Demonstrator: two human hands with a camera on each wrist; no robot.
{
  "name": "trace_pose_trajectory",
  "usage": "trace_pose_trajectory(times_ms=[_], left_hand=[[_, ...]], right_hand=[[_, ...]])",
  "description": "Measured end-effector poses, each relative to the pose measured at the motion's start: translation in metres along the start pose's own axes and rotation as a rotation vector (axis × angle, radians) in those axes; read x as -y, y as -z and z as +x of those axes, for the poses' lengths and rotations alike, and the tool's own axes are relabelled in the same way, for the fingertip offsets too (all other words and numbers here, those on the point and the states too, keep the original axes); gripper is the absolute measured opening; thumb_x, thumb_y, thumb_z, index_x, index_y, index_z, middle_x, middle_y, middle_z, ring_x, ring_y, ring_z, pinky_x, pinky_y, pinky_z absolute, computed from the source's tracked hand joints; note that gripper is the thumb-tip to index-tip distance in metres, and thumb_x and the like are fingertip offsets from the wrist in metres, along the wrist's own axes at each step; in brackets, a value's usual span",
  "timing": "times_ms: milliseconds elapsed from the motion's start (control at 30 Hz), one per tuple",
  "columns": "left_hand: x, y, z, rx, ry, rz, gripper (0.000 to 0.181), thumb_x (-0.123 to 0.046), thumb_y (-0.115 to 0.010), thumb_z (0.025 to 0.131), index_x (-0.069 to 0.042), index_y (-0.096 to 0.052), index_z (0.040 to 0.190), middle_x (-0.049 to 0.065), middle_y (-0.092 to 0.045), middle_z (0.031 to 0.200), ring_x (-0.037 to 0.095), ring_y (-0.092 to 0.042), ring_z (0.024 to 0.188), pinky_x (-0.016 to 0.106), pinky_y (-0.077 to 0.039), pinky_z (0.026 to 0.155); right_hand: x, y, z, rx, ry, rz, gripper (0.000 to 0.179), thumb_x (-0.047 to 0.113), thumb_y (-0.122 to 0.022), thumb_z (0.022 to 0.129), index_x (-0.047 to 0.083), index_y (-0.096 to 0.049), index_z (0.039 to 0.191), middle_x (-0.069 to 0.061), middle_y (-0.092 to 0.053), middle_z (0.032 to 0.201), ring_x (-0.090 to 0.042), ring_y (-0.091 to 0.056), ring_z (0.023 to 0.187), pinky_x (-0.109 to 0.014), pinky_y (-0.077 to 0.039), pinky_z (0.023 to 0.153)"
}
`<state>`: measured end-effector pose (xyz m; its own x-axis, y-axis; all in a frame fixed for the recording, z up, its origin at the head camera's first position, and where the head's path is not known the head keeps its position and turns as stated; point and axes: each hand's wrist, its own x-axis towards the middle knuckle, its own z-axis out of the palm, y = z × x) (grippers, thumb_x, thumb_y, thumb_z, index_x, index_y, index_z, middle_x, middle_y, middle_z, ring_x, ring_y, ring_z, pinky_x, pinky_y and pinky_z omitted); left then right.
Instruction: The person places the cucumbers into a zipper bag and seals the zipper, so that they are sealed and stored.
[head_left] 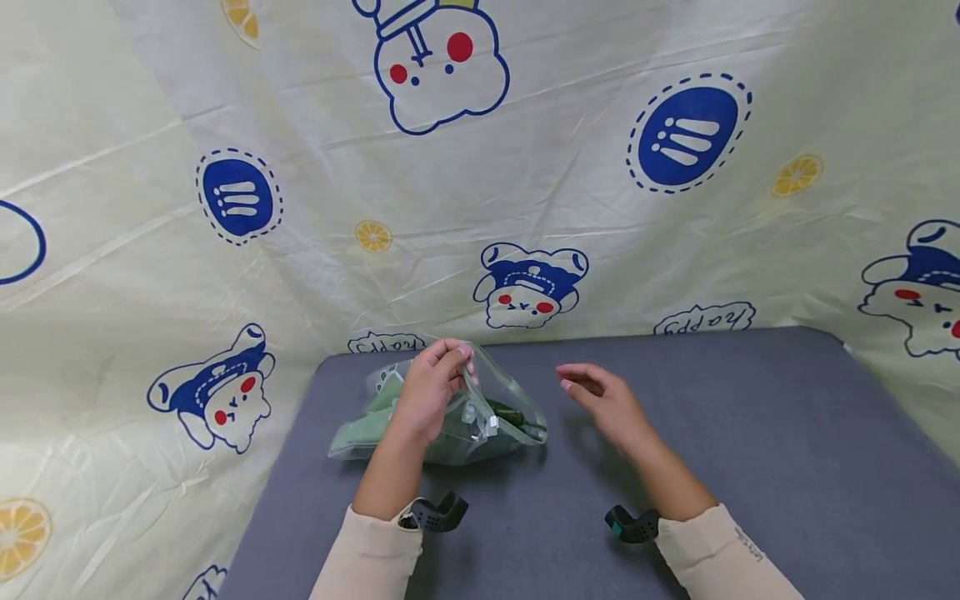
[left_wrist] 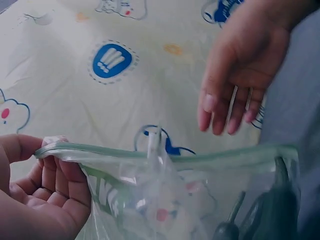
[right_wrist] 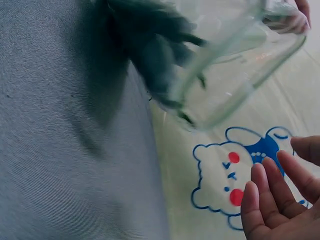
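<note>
A clear zip bag (head_left: 457, 450) with green edging lies on the grey table, its mouth spread toward the right. Inside it, dark green peppers (left_wrist: 277, 212) with thin stems show through the plastic. My left hand (head_left: 426, 396) pinches a corner of the bag's mouth between thumb and fingers and holds it raised. A small white tab (head_left: 492, 426) sits along the edging. To the right of the bag, apart from it, my right hand (head_left: 611, 410) hovers with loosely bent fingers and nothing in them.
The grey table (head_left: 750, 433) reaches back to a pale plastic sheet (head_left: 585, 183) printed with cartoon bears, blue badges and orange slices. A black band (head_left: 442, 512) is worn on the left wrist, another black band (head_left: 633, 525) on the right. Light sleeves cover both forearms.
</note>
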<state>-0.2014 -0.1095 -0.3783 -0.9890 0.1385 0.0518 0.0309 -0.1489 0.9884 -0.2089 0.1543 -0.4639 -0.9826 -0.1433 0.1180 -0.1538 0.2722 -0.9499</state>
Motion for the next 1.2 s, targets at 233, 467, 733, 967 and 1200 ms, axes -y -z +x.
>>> trace_pose_trajectory(times_ms=[233, 467, 733, 967, 1200], left_hand=[[-0.032, 0.000, 0.004, 0.028, -0.018, -0.128, 0.014, -0.009, -0.050, 0.102, -0.012, -0.058, 0.091, -0.003, -0.057, 0.076, 0.012, -0.057, 0.067, 0.021, -0.051, 0.067], [-0.062, -0.006, 0.004, 0.122, -0.056, -0.159, 0.022, -0.011, -0.046, 0.105, -0.013, -0.059, 0.087, -0.004, -0.055, 0.075, 0.011, -0.055, 0.066, 0.021, -0.046, 0.064], [-0.087, -0.026, -0.002, 0.215, -0.070, -0.221, 0.023, -0.010, -0.044, 0.105, -0.011, -0.058, 0.087, -0.002, -0.052, 0.075, 0.012, -0.050, 0.064, 0.021, -0.048, 0.064], [-0.105, -0.032, 0.004, 0.309, -0.074, -0.195, 0.027, -0.009, -0.037, 0.106, -0.014, -0.053, 0.085, -0.003, -0.047, 0.075, 0.010, -0.045, 0.063, 0.019, -0.044, 0.061], [-0.112, -0.029, 0.016, 0.336, -0.108, -0.031, 0.021, -0.011, -0.044, 0.106, -0.013, -0.057, 0.089, -0.002, -0.053, 0.074, 0.012, -0.051, 0.062, 0.022, -0.046, 0.063]], right_hand=[[0.028, 0.005, 0.003, 0.120, 0.112, -0.046, 0.039, 0.030, -0.061, 0.102, 0.013, -0.061, 0.137, -0.011, -0.064, 0.135, -0.028, -0.063, 0.120, -0.017, -0.052, 0.094], [0.076, 0.023, 0.003, 0.224, 0.119, -0.107, 0.035, 0.029, -0.064, 0.101, 0.013, -0.065, 0.132, -0.009, -0.067, 0.121, -0.027, -0.062, 0.101, -0.026, -0.056, 0.082], [0.123, 0.039, -0.012, 0.255, 0.235, -0.089, 0.019, 0.015, -0.066, 0.099, 0.009, -0.067, 0.117, -0.004, -0.063, 0.088, -0.018, -0.057, 0.075, -0.026, -0.052, 0.065], [0.165, 0.051, -0.034, 0.021, 0.389, -0.004, 0.005, 0.003, -0.062, 0.098, 0.005, -0.064, 0.103, 0.004, -0.057, 0.076, -0.015, -0.053, 0.063, -0.028, -0.044, 0.055], [0.192, 0.056, -0.030, -0.124, 0.333, 0.219, 0.004, 0.006, -0.063, 0.098, 0.007, -0.065, 0.102, 0.000, -0.058, 0.075, -0.014, -0.066, 0.063, -0.022, -0.060, 0.064]])
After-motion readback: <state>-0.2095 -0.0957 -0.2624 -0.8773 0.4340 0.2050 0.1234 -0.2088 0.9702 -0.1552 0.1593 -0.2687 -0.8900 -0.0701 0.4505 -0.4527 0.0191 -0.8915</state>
